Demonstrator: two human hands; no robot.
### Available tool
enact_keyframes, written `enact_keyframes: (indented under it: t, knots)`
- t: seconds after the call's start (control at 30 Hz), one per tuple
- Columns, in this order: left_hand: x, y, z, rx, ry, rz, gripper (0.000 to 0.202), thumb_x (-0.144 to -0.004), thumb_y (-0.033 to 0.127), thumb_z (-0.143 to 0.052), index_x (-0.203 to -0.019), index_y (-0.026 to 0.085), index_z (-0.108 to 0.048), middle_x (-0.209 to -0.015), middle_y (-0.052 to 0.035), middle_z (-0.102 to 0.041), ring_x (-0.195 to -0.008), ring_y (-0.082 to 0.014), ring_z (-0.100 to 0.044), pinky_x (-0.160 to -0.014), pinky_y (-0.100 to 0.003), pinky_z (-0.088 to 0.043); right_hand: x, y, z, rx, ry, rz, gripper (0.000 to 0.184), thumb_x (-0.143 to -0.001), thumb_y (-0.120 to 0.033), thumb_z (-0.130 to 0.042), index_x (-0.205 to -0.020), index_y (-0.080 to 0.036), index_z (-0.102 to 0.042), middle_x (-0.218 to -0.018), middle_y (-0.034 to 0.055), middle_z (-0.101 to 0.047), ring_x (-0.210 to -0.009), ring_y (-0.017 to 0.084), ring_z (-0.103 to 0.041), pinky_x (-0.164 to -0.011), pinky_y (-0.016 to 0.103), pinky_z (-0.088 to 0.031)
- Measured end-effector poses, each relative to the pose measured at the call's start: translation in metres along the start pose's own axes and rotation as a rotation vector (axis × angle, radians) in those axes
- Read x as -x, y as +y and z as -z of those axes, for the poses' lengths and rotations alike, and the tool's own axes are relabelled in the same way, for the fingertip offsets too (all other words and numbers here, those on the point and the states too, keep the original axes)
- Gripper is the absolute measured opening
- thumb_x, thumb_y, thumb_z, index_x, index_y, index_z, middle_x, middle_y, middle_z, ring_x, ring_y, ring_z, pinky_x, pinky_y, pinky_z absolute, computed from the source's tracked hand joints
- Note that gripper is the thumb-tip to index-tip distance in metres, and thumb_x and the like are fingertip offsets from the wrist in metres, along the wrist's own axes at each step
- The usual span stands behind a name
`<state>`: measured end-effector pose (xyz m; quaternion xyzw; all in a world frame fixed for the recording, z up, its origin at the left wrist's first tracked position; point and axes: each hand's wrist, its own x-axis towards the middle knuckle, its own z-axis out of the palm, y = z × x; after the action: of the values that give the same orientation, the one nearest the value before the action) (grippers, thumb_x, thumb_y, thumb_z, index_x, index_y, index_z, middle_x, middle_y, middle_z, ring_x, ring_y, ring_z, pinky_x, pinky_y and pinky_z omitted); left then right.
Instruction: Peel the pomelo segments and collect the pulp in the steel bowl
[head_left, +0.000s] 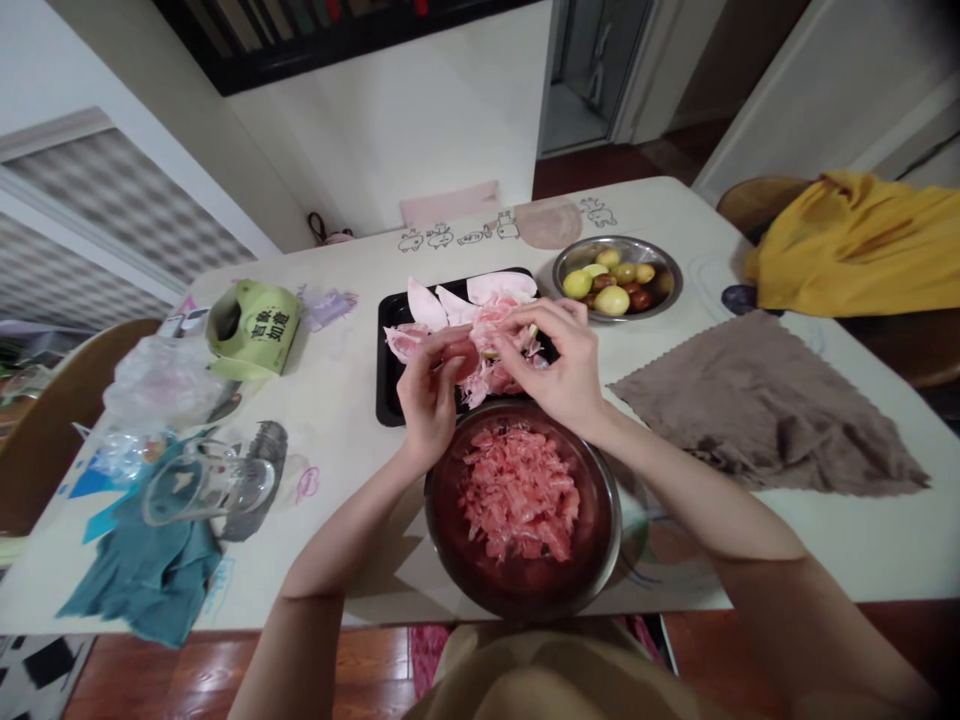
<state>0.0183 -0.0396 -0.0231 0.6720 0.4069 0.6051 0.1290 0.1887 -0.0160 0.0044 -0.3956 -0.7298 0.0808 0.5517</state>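
Note:
My left hand (429, 392) is closed, its thumb and fingers pinching a reddish pomelo segment (460, 356) above the near edge of a black tray (388, 390). Facing it, my right hand (559, 362) is closed too, fingertips together at the pale membrane beside that segment; its exact grip is partly hidden. Thick white pomelo rind pieces (426, 304) and pink membrane scraps (495, 380) lie in the tray. Just below my hands, a steel bowl (442, 540) holds a heap of peeled red pomelo flesh (519, 495).
A steel bowl of plums and green fruit (611, 285) stands at the back right, near a brown cloth (765, 410). To the left are a green paper bag (259, 325), a plastic bag (161, 380), a glass jug (210, 485) and a teal cloth (150, 570). Yellow fabric (862, 245) covers a chair.

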Motion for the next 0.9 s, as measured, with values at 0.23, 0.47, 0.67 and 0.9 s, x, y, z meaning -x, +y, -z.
enact_keyframes:
  t: [0.23, 0.47, 0.67, 0.9]
  knots:
    - [0.002, 0.005, -0.002, -0.05, -0.015, -0.138, 0.017, -0.099, 0.013, -0.058, -0.109, 0.023, -0.068, -0.105, -0.0049, -0.074, -0.102, -0.0166, -0.071, -0.092, -0.035, -0.061, 0.005, -0.001, -0.003, -0.019, -0.044, 0.002, 0.016, -0.096, -0.034, -0.067, -0.084, -0.026, -0.072, -0.085, -0.002, -0.079, -0.084, 0.018, -0.072, -0.095, 0.041, -0.041]
    - [0.004, -0.001, 0.001, -0.172, 0.028, -0.238, 0.022, -0.088, 0.016, -0.077, -0.109, 0.022, -0.074, -0.102, -0.0033, -0.08, -0.092, -0.0169, -0.076, -0.082, -0.032, -0.065, 0.013, -0.003, -0.002, 0.133, 0.048, 0.24, 0.01, -0.098, -0.027, -0.065, -0.092, -0.028, -0.073, -0.088, -0.0059, -0.08, -0.081, 0.015, -0.074, -0.1, 0.043, -0.04]
    - [0.002, -0.001, 0.007, -0.192, 0.026, -0.259, 0.025, -0.093, 0.009, -0.067, -0.109, 0.026, -0.076, -0.103, -0.0009, -0.081, -0.091, -0.0153, -0.078, -0.083, -0.03, -0.066, 0.014, 0.002, -0.003, 0.267, 0.052, 0.298, 0.009, -0.099, -0.028, -0.064, -0.094, -0.027, -0.072, -0.09, -0.0055, -0.08, -0.081, 0.016, -0.074, -0.099, 0.045, -0.038]
    - [0.001, 0.003, 0.005, -0.138, 0.091, -0.289, 0.023, -0.091, 0.007, -0.069, -0.101, 0.026, -0.077, -0.099, 0.0011, -0.082, -0.089, -0.0168, -0.079, -0.08, -0.031, -0.067, 0.009, 0.03, -0.012, 0.381, 0.063, 0.255, 0.017, -0.101, -0.029, -0.059, -0.088, -0.026, -0.069, -0.085, -0.0047, -0.079, -0.079, 0.016, -0.07, -0.099, 0.043, -0.037]
